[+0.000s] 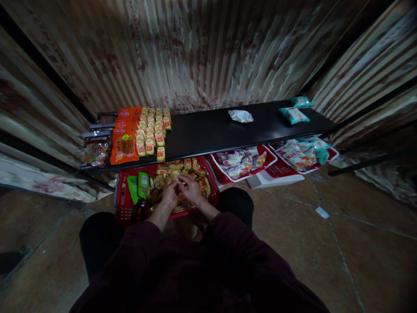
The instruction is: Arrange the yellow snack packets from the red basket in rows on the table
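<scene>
A: Step in hand, as I read it: handling the small packets (176,166) in the red basket (124,213). Technique?

B: Work by fingertip. Take one packet at a time by its flat body or sealed edge; the film looks thin, so a hard squeeze may crush the contents. Lift straight up, to avoid snagging neighbours. Keep both wrists low and over the basket, so that a slip drops back onto the pile. Light is dim: look closely at each packet before letting go.

A: State of the hands?

B: Left hand (169,194) and right hand (192,190) meet at the fingertips, fingers part-curled, little gap. A packet may sit at the tips; whether it is firmly held, cannot tell.

A: Positions? Clock centred on the hands, 12 away from the wearer.

B: Loose packets lie beneath and around both hands, nearest at 12, running round to 3. Green bags (143,184): 9 o'clock, same basket. Stacked yellow packets (150,132): 11, up on the black shelf (202,130). Lone white packet (241,116): between 1 and 2, same shelf, well apart from the hands.
</scene>
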Demonstrator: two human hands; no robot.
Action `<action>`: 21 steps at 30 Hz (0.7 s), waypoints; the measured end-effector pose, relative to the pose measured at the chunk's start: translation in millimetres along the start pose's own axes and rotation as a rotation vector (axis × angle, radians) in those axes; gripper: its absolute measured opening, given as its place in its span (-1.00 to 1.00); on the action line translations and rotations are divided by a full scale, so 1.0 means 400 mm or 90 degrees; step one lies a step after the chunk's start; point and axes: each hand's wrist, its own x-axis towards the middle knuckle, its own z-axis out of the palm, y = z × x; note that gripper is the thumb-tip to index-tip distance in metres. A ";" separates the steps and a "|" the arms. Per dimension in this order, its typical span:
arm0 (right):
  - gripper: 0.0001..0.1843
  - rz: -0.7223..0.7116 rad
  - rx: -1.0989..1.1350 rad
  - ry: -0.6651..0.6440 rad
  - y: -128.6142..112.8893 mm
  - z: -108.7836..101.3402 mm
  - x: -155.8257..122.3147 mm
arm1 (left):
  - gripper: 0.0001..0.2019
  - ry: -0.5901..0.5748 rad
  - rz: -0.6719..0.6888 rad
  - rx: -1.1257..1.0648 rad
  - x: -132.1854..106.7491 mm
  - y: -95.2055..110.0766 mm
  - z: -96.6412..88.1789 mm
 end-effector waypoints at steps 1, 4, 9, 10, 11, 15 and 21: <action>-0.68 0.005 0.007 -0.002 0.002 0.000 0.001 | -0.79 0.001 0.003 0.007 -0.002 -0.001 0.001; -0.73 0.044 0.027 -0.011 0.011 0.004 0.001 | -0.77 0.010 0.003 0.023 -0.005 -0.003 0.002; -0.74 0.114 0.073 0.000 0.030 0.016 0.000 | -0.67 0.028 0.000 0.015 -0.009 -0.007 0.003; -0.73 0.127 0.085 0.003 0.034 0.019 0.000 | -0.65 0.035 -0.002 0.020 -0.010 -0.006 0.004; -0.72 0.141 0.095 0.006 0.037 0.021 0.000 | -0.63 0.041 -0.004 0.026 -0.011 -0.006 0.004; -0.69 0.191 0.135 0.005 0.042 0.021 0.004 | -0.64 0.044 -0.002 0.047 -0.016 -0.004 0.005; -0.70 0.173 0.137 -0.022 0.021 0.008 0.009 | -0.54 0.042 0.064 0.095 -0.019 -0.013 0.012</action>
